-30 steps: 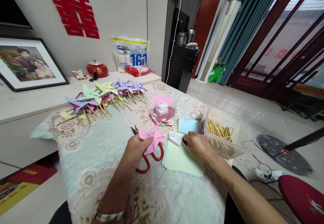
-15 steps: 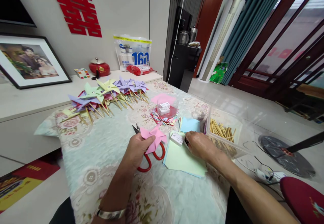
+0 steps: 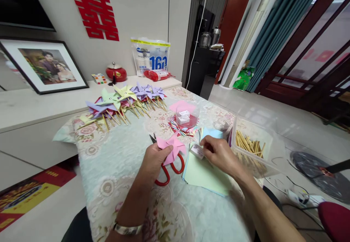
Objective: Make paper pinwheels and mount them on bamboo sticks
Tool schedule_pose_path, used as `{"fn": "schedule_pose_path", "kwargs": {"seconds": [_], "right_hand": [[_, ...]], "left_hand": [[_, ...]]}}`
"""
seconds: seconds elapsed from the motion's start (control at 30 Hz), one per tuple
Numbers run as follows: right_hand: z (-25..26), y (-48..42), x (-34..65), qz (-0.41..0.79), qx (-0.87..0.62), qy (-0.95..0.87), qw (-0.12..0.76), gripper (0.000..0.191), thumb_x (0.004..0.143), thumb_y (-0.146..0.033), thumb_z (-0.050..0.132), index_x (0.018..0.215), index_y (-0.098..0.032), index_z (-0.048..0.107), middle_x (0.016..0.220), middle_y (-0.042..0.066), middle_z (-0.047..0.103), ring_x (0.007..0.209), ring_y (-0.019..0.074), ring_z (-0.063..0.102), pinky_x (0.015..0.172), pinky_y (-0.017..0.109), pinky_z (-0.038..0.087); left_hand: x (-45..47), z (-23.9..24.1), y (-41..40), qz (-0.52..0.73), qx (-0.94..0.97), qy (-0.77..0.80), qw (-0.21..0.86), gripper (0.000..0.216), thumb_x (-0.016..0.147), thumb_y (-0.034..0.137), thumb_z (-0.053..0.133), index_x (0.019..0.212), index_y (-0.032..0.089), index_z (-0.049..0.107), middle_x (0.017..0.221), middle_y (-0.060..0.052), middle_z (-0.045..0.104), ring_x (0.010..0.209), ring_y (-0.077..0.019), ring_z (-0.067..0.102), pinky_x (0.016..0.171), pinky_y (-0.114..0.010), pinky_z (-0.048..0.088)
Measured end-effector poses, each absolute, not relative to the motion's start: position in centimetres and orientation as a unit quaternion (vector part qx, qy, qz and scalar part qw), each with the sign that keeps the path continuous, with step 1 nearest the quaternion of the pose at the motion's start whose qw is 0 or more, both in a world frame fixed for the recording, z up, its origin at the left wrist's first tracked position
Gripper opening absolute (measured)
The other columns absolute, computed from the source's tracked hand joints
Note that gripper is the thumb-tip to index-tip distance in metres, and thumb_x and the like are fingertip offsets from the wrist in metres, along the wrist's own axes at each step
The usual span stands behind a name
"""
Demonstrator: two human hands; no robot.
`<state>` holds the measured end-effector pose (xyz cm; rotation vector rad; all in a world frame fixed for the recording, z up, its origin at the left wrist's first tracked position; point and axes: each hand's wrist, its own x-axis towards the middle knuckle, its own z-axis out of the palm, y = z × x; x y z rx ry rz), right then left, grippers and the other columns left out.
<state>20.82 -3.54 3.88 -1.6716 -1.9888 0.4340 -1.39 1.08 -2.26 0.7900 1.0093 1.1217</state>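
The left hand (image 3: 155, 158) reaches in from the near edge of the table (image 3: 123, 150), thumb pressed over the pink pinwheel (image 3: 175, 148) and fingers beneath, clamped on its left side. Under it, red-handled scissors (image 3: 183, 164) show on both sides, blades beyond the knuckles. The right hand (image 3: 218, 153) is well apart from the left — its forearm slants in from the lower right, wrist low, fingers curled inward over the pale green paper stack (image 3: 205, 178). Its fingertips meet just beside the small white box (image 3: 196, 151); whether they pinch anything, I cannot tell. The stick bin (image 3: 269, 163) sits right of that hand.
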Motion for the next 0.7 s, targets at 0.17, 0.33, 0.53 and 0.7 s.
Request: {"fn": "schedule_pose_path", "kwargs": {"seconds": [0.17,0.33,0.53,0.7], "right_hand": [[5.3,-1.4,17.2,0.328,-0.545,-0.648,0.418,0.015,0.082,-0.021,0.055,0.088,-0.019,0.069,0.063,-0.001,0.063,0.056,0.0139,0.056,0.055,0.025,0.041],[4.9,-0.4,13.4,0.524,-0.439,-0.531,0.501,0.018,0.075,-0.033,0.071,0.084,-0.017,0.068,0.056,-0.002,0.065,0.05,0.0128,0.058,0.052,0.024,0.045],[1.5,-0.8,12.6,0.6,-0.394,-0.475,0.509,0.022,0.075,-0.035,0.077,0.083,-0.016,0.07,0.053,-0.002,0.064,0.048,0.01,0.055,0.05,0.021,0.043],[0.8,-0.6,13.1,0.648,-0.382,-0.41,0.516,0.027,0.068,-0.034,0.084,0.083,-0.016,0.073,0.055,-0.001,0.066,0.05,0.009,0.057,0.051,0.019,0.042]], "left_hand": [[-1.5,-2.5,1.2,0.523,0.353,0.446,0.635,0.025,0.059,0.029,0.082,0.074,0.012,0.071,0.063,-0.001,0.069,0.056,-0.0128,0.057,0.056,-0.024,0.043],[-1.5,-2.7,1.3,0.544,0.369,0.474,0.586,0.019,0.065,0.028,0.077,0.07,0.012,0.068,0.053,0.004,0.06,0.047,-0.0091,0.046,0.05,-0.022,0.037],[-1.1,-2.4,1.2,0.554,0.357,0.509,0.553,0.02,0.062,0.03,0.075,0.066,0.012,0.066,0.053,0.002,0.059,0.05,-0.0107,0.048,0.05,-0.023,0.038],[-0.9,-2.6,1.2,0.549,0.359,0.517,0.549,0.023,0.061,0.032,0.076,0.069,0.012,0.067,0.058,0.0,0.063,0.052,-0.0125,0.052,0.052,-0.024,0.04]]}}
